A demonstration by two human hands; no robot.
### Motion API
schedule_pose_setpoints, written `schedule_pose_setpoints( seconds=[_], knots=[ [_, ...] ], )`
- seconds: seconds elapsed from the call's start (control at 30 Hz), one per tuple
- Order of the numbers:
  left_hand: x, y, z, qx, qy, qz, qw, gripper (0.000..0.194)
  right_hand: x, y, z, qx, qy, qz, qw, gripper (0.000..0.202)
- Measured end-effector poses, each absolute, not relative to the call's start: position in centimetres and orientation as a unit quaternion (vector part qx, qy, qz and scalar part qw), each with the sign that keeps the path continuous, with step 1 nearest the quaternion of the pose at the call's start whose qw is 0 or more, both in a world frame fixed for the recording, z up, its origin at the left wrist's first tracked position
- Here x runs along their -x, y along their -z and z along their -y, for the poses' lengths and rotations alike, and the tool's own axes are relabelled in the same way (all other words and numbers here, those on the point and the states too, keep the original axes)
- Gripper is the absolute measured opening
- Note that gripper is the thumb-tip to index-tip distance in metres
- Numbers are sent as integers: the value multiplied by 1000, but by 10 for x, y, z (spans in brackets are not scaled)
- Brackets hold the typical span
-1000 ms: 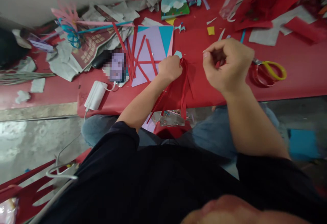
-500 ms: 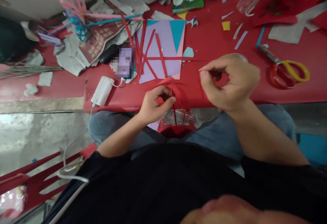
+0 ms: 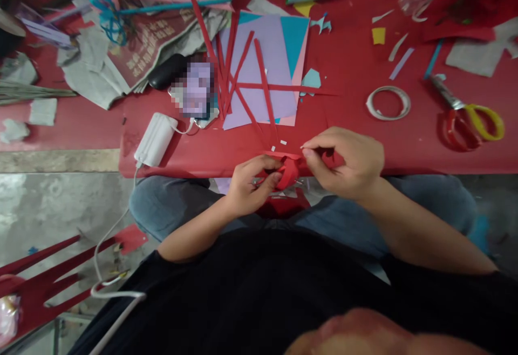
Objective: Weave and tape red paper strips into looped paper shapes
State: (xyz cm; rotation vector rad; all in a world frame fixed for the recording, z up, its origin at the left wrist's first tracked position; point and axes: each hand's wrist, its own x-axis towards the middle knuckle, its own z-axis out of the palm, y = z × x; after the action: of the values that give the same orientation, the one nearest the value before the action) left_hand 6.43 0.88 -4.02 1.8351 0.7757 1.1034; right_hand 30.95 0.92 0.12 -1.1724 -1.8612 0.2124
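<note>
the red paper roll (image 3: pixel 288 173) sits between the two hands at the near edge of the red surface (image 3: pixel 348 74), above the person's lap; the left hand (image 3: pixel 249 182) is curled around its left side with fingers closed on it, and the right hand (image 3: pixel 348 163) pinches its upper right edge, thumb and forefinger together. loose red strips (image 3: pixel 243 82) lie crossed on a purple sheet (image 3: pixel 275 63) just beyond the hands, while a tape ring (image 3: pixel 387 103) and scissors (image 3: pixel 471 120) lie further right, well apart from the roll.
</note>
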Motion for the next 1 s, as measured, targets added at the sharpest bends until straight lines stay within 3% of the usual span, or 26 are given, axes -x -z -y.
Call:
schedule_pose_setpoints(
  seconds=[1.0],
  knots=[
    [-70, 31, -11, -757, -423, -338, 365, 9, -310, -3, -8, 459, -81, 763, 448, 13]
  ],
)
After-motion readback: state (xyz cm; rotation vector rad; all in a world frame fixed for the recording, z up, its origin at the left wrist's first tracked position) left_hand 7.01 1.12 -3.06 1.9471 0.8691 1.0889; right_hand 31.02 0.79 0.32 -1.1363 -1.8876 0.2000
